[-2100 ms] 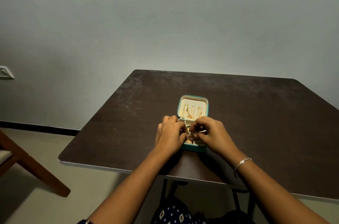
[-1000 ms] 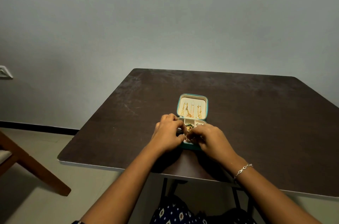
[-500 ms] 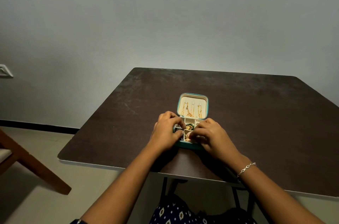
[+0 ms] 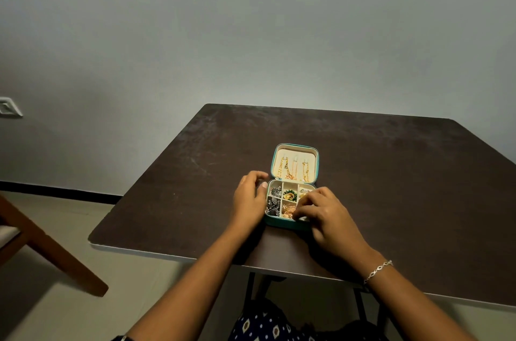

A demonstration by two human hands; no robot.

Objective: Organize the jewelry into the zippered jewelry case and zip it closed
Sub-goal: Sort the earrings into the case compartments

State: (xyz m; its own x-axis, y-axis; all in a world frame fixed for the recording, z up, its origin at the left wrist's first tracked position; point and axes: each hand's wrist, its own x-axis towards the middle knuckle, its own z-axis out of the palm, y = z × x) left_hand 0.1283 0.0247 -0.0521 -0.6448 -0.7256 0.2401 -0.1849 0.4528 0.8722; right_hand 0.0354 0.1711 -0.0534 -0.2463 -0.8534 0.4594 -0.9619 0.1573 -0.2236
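Both hands have drawn apart. The left hand (image 4: 250, 197) now rests beside the left wall of the teal jewelry case (image 4: 282, 225), fingers loosely curled and holding nothing. The right hand (image 4: 325, 215) dips curled fingers into the case's near-right corner; I cannot tell if it pinches a piece. Gold chains (image 4: 290, 170) hang in the open lid (image 4: 294, 148) and the sections look filled, so shutting and zipping likely remain. The case sits near the bench (image 4: 391, 173) front edge, with room on every side.

Teal jewelry case (image 4: 282, 223) open; compartments hold jewelry (image 4: 289, 195).
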